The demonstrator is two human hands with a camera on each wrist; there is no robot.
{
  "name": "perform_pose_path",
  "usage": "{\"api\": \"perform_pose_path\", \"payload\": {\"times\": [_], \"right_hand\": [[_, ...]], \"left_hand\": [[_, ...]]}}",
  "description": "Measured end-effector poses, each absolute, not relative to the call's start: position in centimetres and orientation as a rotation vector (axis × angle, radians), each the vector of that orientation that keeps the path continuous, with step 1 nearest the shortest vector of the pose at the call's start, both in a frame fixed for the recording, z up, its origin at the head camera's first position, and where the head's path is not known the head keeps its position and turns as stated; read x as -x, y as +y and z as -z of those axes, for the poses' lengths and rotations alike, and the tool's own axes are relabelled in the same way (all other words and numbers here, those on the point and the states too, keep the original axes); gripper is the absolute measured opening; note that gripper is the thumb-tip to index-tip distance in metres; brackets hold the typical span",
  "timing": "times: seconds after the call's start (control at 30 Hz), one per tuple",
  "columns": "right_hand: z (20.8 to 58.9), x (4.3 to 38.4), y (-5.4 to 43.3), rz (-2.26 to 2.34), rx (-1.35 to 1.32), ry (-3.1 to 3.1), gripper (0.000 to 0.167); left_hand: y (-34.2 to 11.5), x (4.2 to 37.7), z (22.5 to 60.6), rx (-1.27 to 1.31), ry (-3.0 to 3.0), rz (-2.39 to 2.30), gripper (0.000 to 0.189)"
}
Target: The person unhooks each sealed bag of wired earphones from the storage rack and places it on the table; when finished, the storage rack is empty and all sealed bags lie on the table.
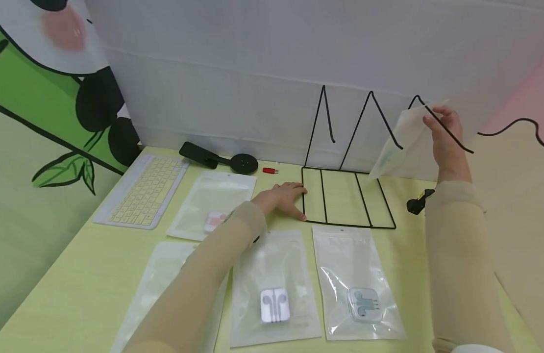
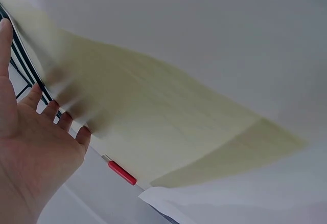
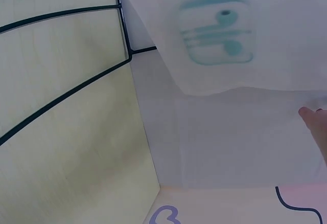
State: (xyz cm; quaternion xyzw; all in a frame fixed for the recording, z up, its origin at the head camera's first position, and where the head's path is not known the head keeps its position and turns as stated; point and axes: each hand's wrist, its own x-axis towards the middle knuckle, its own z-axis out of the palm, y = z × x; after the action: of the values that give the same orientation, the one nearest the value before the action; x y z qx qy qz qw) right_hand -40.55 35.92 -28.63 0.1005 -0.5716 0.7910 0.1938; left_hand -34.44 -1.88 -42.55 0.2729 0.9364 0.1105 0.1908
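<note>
A black wire display rack [image 1: 348,225] with three upright prongs stands at the back of the table. My left hand [image 1: 284,198] rests at its left side, fingers spread and fairly straight, fingertips and thumb touching the base wire; the left wrist view shows these fingers [image 2: 62,120] along the dark rods. Up at the rightmost prong, my right hand [image 1: 448,132] pinches the top of a white translucent zip bag [image 1: 400,135], which hangs tilted at that prong. Green earphones in a case [image 3: 217,32] show through this bag in the right wrist view.
More bags lie in front: one with white earphones [image 1: 275,305], one with green earphones [image 1: 364,305], others partly under my left arm. A white keyboard [image 1: 146,191], black round-based stand [image 1: 244,163] and red USB stick [image 1: 269,170] lie left; a small black object [image 1: 417,202] lies right.
</note>
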Motion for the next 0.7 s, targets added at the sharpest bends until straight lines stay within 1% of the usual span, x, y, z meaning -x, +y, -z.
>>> {"api": "perform_pose_path", "payload": {"times": [0.2, 0.53, 0.7], "right_hand": [[28.3, 40.6, 35.9, -2.239, -0.24, -1.564, 0.032], [28.8, 39.2, 36.4, -2.214, -0.174, -1.545, 0.028], [29.3, 38.5, 36.8, -2.174, -0.09, -1.598, 0.027]], "left_hand": [[-2.0, 34.5, 42.5, -0.797, 2.634, -0.305, 0.089], [-1.9, 35.1, 43.1, -0.745, 2.632, -0.253, 0.091], [-1.9, 35.1, 43.1, -0.745, 2.631, -0.259, 0.092]]}}
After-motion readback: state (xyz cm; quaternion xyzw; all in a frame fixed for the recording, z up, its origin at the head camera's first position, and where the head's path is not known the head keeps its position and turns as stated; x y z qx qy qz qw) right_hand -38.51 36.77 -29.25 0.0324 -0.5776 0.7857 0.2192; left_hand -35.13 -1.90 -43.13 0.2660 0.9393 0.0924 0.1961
